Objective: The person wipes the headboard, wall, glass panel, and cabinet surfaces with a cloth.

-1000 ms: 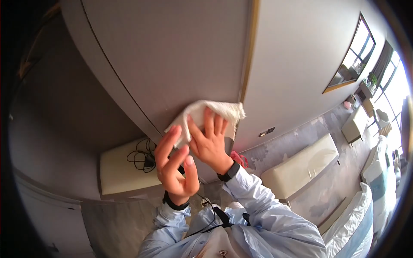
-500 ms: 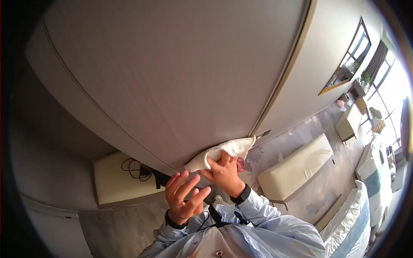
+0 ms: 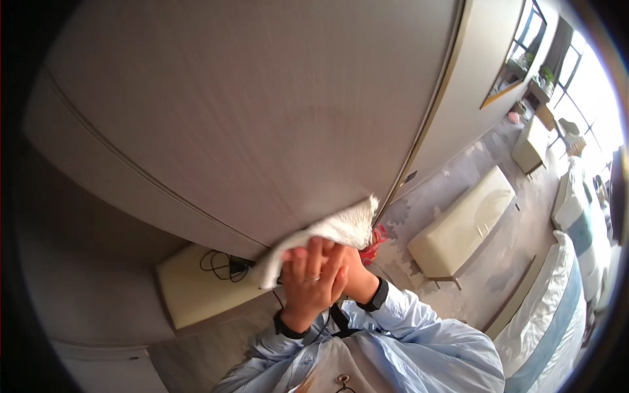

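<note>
A white cloth [image 3: 344, 226], folded and fluffy at one corner, lies against the lower part of a large grey wood-grain panel [image 3: 262, 118]. My right hand [image 3: 356, 276] is at the cloth's lower edge and holds it; its fingers are partly hidden behind my other hand. My left hand [image 3: 309, 288] overlaps it from the left, with fingers stretched out and a ring showing on one of them. I cannot tell whether the left fingertips touch the cloth. Red strings [image 3: 375, 245] show just right of the cloth.
A cream bench [image 3: 190, 288] with a black cable [image 3: 216, 265] stands at lower left, under the panel. Another cream bench [image 3: 462, 226] is on the patterned carpet to the right. Beds with white pillows [image 3: 534, 327] line the right side, and a mirror [image 3: 521, 52] hangs beyond.
My left hand has moved right, from beside my right hand to overlapping it. The cloth now spreads lower on the left, and the view has shifted slightly.
</note>
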The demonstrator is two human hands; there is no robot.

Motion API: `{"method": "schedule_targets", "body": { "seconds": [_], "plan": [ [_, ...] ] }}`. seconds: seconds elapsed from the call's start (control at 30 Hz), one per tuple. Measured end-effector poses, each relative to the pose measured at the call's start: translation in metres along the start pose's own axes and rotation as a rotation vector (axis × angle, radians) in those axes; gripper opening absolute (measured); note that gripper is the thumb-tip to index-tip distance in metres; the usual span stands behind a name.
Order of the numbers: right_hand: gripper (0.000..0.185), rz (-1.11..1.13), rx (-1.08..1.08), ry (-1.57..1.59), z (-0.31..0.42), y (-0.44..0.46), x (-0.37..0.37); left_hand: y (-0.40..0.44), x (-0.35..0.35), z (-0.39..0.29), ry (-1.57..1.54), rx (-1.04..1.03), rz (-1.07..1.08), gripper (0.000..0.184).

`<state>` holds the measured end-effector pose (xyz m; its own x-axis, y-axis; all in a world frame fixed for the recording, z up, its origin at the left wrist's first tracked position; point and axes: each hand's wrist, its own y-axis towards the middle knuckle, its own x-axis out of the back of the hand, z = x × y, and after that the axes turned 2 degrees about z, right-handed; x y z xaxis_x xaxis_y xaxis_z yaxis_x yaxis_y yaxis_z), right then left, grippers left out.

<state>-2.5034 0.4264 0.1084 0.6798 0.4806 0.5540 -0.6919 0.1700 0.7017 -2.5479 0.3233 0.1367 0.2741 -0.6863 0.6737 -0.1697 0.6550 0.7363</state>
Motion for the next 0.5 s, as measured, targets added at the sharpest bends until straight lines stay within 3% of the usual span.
{"method": "schedule_targets", "body": {
  "seconds": [0.03, 0.07, 0.13, 0.2, 0.27, 0.37, 0.4, 0.43, 0.5],
  "plan": [
    [0.042, 0.076, -0.095, -0.076, -0.012, -0.032, -0.02, -0.035, -0.018, 0.003, 0.035, -0.048, 0.205, 0.048],
    [0.043, 0.064, -0.167, 0.012, -0.015, -0.052, -0.035, -0.052, -0.026, 0.004, 0.023, -0.081, 0.273, 0.05],
    [0.046, 0.077, -0.141, -0.17, -0.022, -0.056, -0.049, -0.05, -0.014, 0.008, -0.137, -0.099, 0.352, 0.049],
    [0.045, -0.362, -0.044, -0.361, -0.006, -0.01, -0.038, -0.023, 0.002, 0.018, -0.252, -0.205, 0.145, 0.042],
    [0.035, -0.423, -0.024, -0.383, 0.017, 0.051, 0.012, 0.001, 0.014, 0.03, -0.333, -0.327, -0.003, 0.037],
    [0.049, -0.516, -0.074, -0.438, 0.048, 0.12, 0.084, 0.016, 0.027, 0.033, -0.404, -0.356, -0.089, 0.035],
    [0.063, -0.462, 0.028, -0.562, 0.038, 0.121, 0.093, 0.016, 0.025, 0.033, -0.463, -0.339, -0.14, 0.037],
    [0.06, -0.476, -0.055, -0.5, 0.035, 0.113, 0.084, 0.01, 0.022, 0.036, -0.471, -0.363, -0.138, 0.037],
    [0.059, -0.514, -0.173, -0.379, 0.011, 0.07, 0.041, -0.012, 0.015, 0.042, -0.561, -0.381, 0.073, 0.034]
  ]
}}
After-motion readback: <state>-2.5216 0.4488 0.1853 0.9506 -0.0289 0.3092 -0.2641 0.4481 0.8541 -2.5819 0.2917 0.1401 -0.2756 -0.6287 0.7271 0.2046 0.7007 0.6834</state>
